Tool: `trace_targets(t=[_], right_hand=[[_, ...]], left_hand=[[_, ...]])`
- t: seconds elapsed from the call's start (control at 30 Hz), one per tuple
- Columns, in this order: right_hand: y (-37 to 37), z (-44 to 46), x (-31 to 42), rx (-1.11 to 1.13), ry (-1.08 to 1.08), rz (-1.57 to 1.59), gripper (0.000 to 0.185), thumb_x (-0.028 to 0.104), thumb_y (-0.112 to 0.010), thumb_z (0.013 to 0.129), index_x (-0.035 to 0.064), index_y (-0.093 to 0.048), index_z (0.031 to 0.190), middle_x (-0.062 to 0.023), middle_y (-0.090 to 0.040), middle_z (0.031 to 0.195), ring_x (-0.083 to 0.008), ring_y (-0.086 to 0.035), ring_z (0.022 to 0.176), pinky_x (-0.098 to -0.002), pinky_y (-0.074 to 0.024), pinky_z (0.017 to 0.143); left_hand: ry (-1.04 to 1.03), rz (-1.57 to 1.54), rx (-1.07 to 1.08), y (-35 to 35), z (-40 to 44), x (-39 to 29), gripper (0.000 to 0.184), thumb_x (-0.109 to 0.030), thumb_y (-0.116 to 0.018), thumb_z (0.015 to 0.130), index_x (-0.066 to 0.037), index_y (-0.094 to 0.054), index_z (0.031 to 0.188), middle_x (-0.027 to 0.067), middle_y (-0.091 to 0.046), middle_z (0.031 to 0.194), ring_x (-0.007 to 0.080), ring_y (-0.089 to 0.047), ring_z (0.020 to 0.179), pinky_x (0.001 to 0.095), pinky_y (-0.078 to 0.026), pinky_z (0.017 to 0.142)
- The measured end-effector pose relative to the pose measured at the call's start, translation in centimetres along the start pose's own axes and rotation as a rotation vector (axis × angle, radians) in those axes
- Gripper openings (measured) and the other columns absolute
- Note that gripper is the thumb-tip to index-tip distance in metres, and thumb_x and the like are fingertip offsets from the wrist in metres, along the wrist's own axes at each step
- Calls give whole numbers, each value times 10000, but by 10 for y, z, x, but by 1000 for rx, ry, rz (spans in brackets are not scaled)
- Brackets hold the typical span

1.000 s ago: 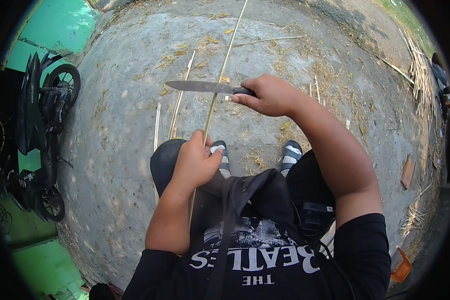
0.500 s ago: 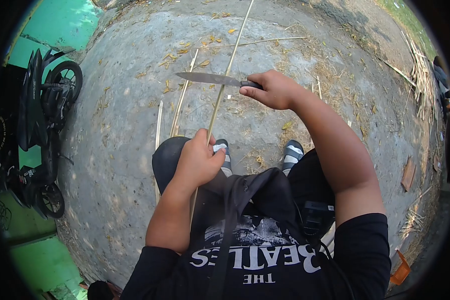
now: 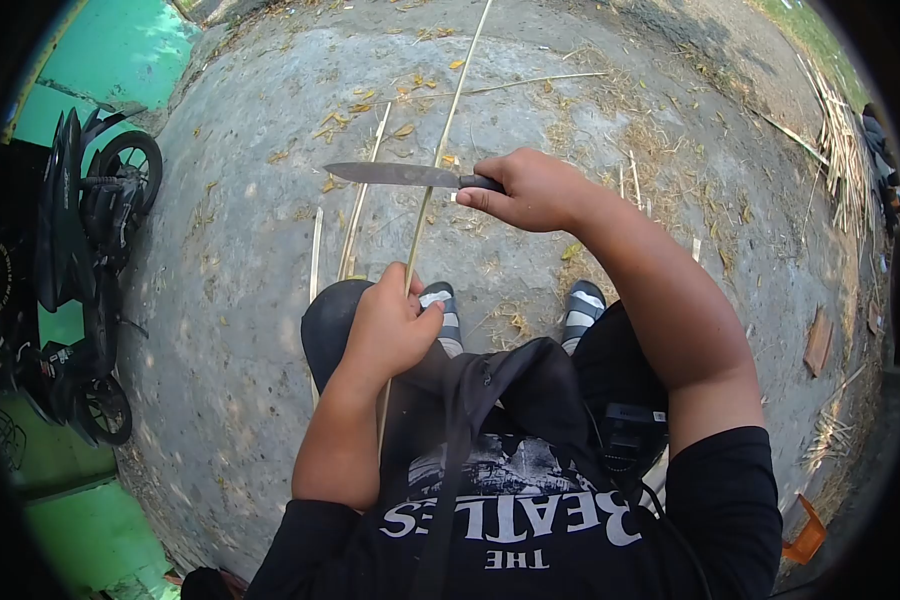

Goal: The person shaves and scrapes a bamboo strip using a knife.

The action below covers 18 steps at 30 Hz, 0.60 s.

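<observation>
My left hand (image 3: 395, 325) is closed around a long thin bamboo strip (image 3: 452, 115), over my left knee. The strip runs from beside my left forearm up past the top edge of the view. In my right hand (image 3: 530, 190) is a knife (image 3: 395, 175), gripped by its dark handle. Its broad grey blade points left and lies across the strip, a little beyond my left hand. Whether the edge bites into the strip I cannot tell.
Pale strips (image 3: 365, 190) lie on the concrete ground (image 3: 230, 240) beyond my left knee. A motorcycle (image 3: 90, 260) is parked at the left. To the far right are a heap of split strips (image 3: 848, 150), a brick-coloured piece (image 3: 818, 342) and an orange object (image 3: 805, 530). Dry leaves are scattered about.
The knife and my right hand have moved left and slightly nearer to me along the strip. The strip's far end has shifted a little left. My left hand keeps its hold.
</observation>
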State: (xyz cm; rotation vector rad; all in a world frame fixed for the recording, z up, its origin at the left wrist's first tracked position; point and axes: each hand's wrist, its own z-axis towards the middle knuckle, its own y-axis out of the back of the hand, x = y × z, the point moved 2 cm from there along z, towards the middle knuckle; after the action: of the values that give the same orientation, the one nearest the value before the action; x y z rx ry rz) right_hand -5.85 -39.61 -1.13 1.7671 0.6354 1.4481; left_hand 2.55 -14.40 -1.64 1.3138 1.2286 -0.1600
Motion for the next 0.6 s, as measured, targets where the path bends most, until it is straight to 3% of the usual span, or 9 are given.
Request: trace_targets(t=[0.13, 0.17, 0.23, 0.37, 0.47, 0.57, 0.6], right_hand=[[-2, -1, -8, 5, 61, -21, 610, 619, -572, 1005, 29, -725, 983, -228, -702, 811, -440, -691, 831, -526, -533, 755], [2, 8, -32, -67, -120, 50, 612, 621, -577, 1001, 29, -730, 986, -223, -702, 808, -427, -696, 823, -519, -530, 751], [11, 6, -41, -77, -210, 90, 613, 624, -576, 1001, 31, -732, 987, -223, -702, 807, -421, -698, 818, -514, -529, 752], [3, -4, 3, 15, -19, -26, 628, 634, -566, 1003, 28, -731, 992, -217, -706, 807, -423, -698, 821, -513, -532, 758], [-4, 0, 3, 46, 9, -13, 628, 635, -562, 1004, 31, -732, 997, -222, -712, 822, -431, -698, 832, -519, -534, 769], [8, 7, -16, 29, -57, 28, 631, 637, -561, 1004, 29, -727, 985, -228, -715, 831, -441, -697, 842, -522, -535, 777], [5, 9, -10, 11, -72, 37, 630, 638, -562, 1003, 30, -727, 985, -227, -715, 831, -442, -697, 844, -522, -535, 779]], left_hand=[[27, 8, 12, 3, -1, -5, 326, -164, -784, 846, -13, -526, 976, 26, -494, 642, 120, -441, 574, 328, -387, 540], [34, -4, 17, 2, -4, -6, 325, -163, -785, 846, -14, -526, 974, 26, -495, 642, 120, -441, 574, 326, -387, 540], [4, 0, 24, 1, -4, -1, 326, -161, -785, 844, -13, -525, 973, 24, -492, 636, 121, -440, 570, 326, -386, 539], [-7, -3, 9, 1, -3, -5, 319, -157, -781, 845, -12, -525, 969, 19, -481, 616, 125, -443, 561, 329, -388, 538], [33, 22, 42, 3, -3, -9, 301, -146, -769, 839, 7, -546, 972, 125, -589, 646, 276, -591, 560, 396, -473, 575], [-35, 112, 1, -5, -1, 3, 326, -170, -787, 842, -12, -529, 963, 28, -488, 620, 139, -454, 560, 338, -391, 539], [-30, 88, -8, -3, 1, 1, 326, -170, -787, 842, -12, -530, 964, 31, -493, 622, 141, -457, 560, 340, -392, 539]])
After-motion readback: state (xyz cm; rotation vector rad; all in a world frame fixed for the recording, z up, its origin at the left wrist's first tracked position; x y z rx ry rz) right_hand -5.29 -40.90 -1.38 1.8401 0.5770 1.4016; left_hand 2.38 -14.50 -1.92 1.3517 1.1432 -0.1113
